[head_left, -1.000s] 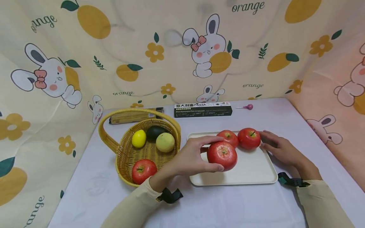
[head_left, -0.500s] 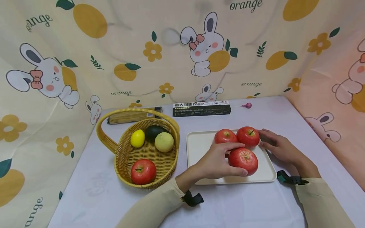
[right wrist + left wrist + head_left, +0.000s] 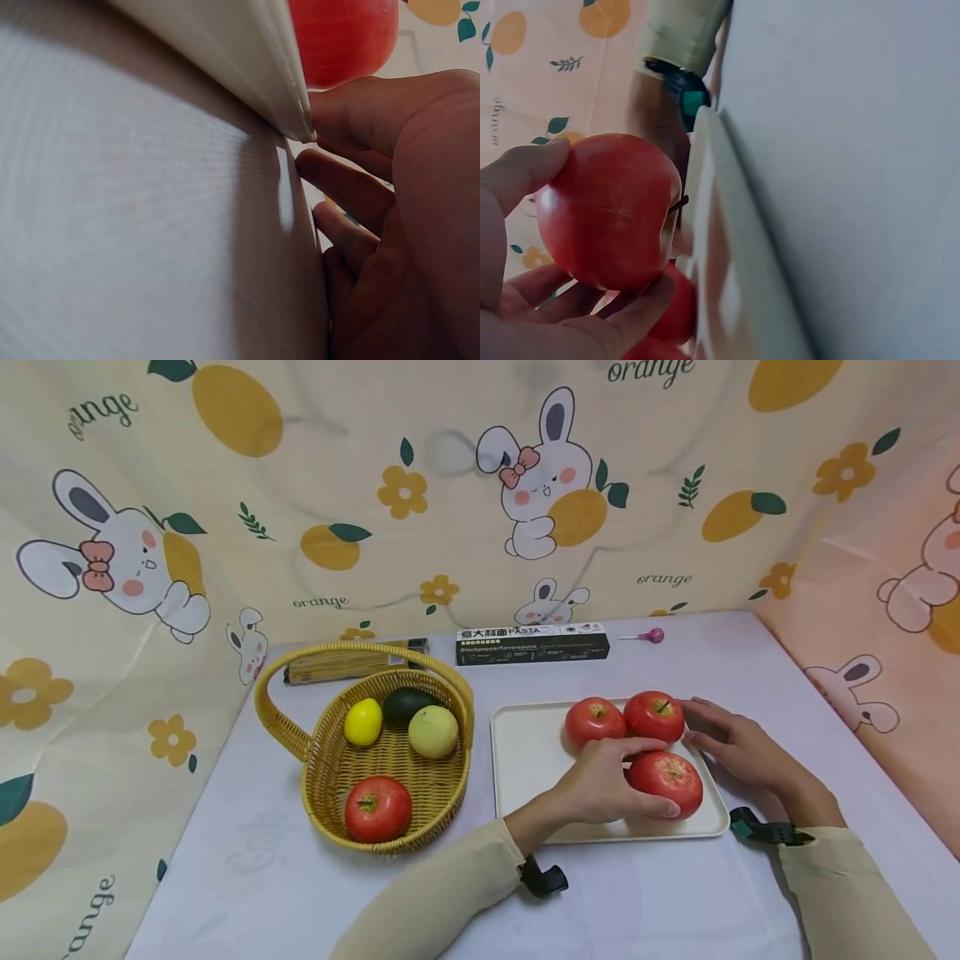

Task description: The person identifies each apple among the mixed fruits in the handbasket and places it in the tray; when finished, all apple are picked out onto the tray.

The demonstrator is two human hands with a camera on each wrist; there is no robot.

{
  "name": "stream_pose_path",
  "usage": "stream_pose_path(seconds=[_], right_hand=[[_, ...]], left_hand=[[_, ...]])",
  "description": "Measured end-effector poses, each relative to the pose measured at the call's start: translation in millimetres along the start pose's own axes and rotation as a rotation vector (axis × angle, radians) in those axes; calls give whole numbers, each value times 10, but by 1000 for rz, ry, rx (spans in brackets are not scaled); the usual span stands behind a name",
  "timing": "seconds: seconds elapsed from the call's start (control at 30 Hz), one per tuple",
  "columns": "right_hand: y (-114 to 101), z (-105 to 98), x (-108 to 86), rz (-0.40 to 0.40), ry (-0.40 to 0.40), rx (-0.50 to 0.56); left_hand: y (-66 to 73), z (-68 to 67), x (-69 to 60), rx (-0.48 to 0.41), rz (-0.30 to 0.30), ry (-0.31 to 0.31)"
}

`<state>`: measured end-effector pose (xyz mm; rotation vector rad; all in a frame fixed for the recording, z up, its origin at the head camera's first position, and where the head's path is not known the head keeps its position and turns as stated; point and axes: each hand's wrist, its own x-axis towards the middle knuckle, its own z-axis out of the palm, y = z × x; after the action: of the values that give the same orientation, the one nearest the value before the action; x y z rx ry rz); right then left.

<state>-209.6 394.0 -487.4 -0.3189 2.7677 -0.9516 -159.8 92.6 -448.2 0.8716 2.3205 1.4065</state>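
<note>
My left hand (image 3: pixel 607 785) holds a red apple (image 3: pixel 667 783) between thumb and fingers over the right part of the white tray (image 3: pixel 517 777). Seen from the left wrist, that apple (image 3: pixel 607 214) has its stem turned toward the tray (image 3: pixel 735 247). Behind it, two more red apples, one left (image 3: pixel 595 722) and one right (image 3: pixel 654 715), sit side by side on the tray. My right hand (image 3: pixel 750 758) is at the tray's right edge, fingers loosely bent; in the right wrist view its thumb (image 3: pixel 360 112) touches the rim (image 3: pixel 296 112).
Left of the tray stands a wicker basket (image 3: pixel 322 777) with a raised handle, holding a red apple (image 3: pixel 378 809), a yellow fruit (image 3: pixel 363 722), a dark green one (image 3: pixel 406 706) and a pale round one (image 3: pixel 433 732). Behind lie a pasta box (image 3: pixel 532 645), a noodle pack (image 3: pixel 345 667) and a lollipop (image 3: pixel 656 635).
My left hand has carried its apple rightward across the tray and slightly lower, uncovering more of the back left apple. My right hand has stayed at the tray's right edge.
</note>
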Motion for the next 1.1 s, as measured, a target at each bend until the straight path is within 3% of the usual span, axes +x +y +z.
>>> stream_pose_path(seconds=[0.13, 0.43, 0.8, 1.1], right_hand=[[9, 5, -6, -19, 4, -2], [-8, 5, -4, -11, 0, 7], [5, 3, -6, -16, -5, 10], [0, 2, -10, -16, -2, -1]], left_hand=[[-19, 88, 47, 18, -33, 1], [-79, 200, 129, 18, -121, 82], [-75, 279, 133, 65, -112, 64], [-121, 171, 40, 5, -67, 24]])
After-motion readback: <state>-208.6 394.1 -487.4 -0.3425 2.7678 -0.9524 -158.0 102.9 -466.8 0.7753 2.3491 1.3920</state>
